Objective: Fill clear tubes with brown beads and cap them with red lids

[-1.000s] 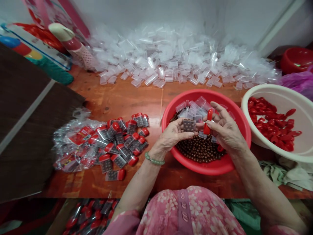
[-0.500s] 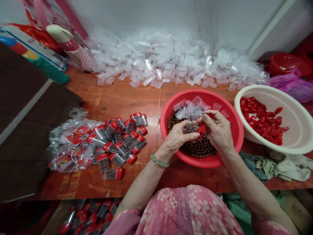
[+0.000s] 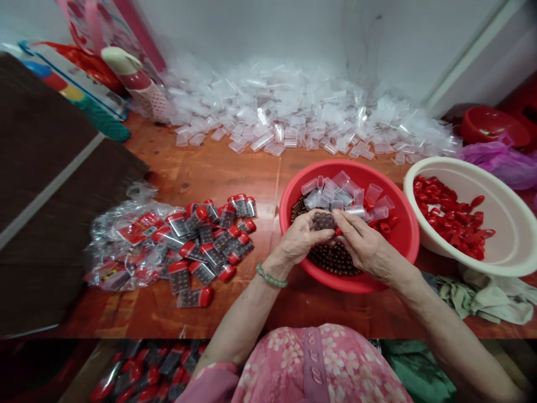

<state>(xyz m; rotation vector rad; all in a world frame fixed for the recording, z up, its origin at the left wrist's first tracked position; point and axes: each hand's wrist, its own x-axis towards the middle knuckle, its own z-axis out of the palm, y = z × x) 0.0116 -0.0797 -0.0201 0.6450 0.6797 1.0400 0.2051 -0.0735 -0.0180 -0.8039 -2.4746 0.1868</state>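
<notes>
My left hand (image 3: 300,238) pinches a small clear plastic container (image 3: 323,221) filled with dark brown balls. Its wrist wears a green bead bracelet. At the container's right end, the fingers of my right hand (image 3: 363,243) close around a red cap (image 3: 338,230), mostly hidden behind them. Both hands are over a red basin (image 3: 287,196). Inside it lie brown balls (image 3: 333,260), empty clear containers (image 3: 331,190) and several loose red caps (image 3: 384,225).
Filled, red-capped containers (image 3: 213,240) lie in a pile at left beside a clear plastic bag (image 3: 126,240). A cream basin (image 3: 512,224) of red caps stands at right. Empty clear containers (image 3: 268,112) are heaped along the wall. More capped containers (image 3: 146,372) sit below the table edge.
My right hand has brought the red cap against the container's end, and its fingers now lie closer to my left hand. The camera view has shifted slightly.
</notes>
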